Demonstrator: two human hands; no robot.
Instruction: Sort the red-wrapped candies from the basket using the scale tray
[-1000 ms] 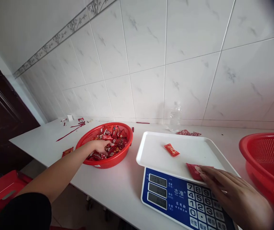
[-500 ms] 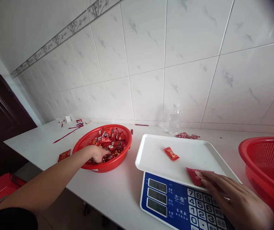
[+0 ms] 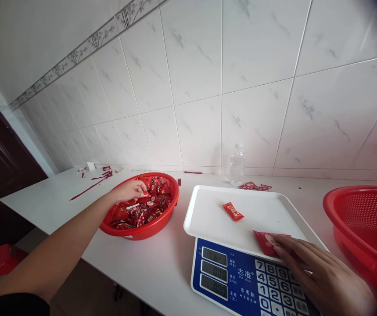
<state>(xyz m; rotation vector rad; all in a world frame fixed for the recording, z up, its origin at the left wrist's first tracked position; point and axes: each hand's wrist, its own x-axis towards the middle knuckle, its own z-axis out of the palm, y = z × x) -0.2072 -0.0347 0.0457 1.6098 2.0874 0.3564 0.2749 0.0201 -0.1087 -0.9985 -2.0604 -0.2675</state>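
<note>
My left hand (image 3: 131, 190) is over the far left part of a red plastic basket (image 3: 162, 227), its fingers closed on a small red wrapped candy (image 3: 146, 193). Heaped below it are many red-wrapped sweets (image 3: 152, 204), with a white stick (image 3: 132, 206) lying among them. At the near right of the scale's white tray (image 3: 204, 219), my right hand (image 3: 326, 267) pinches a larger red packet (image 3: 267, 243) between thumb and fingers. A single red candy (image 3: 233, 211) lies alone on that tray. The blue scale panel (image 3: 221, 272) is partly covered by my right hand.
A second red basket (image 3: 346, 228) stands at the right edge. Behind the tray are a see-through plastic bottle (image 3: 237, 166) and red patterned wrappers (image 3: 254, 186). Dark red ribbon (image 3: 91, 186) lies on the far left table. A tiled wall (image 3: 198, 127) runs along the back.
My left hand has come up out of the sweets and shifted toward the basket's far side, now pinching a candy. My right hand keeps its packet at the tray. The view turned slightly.
</note>
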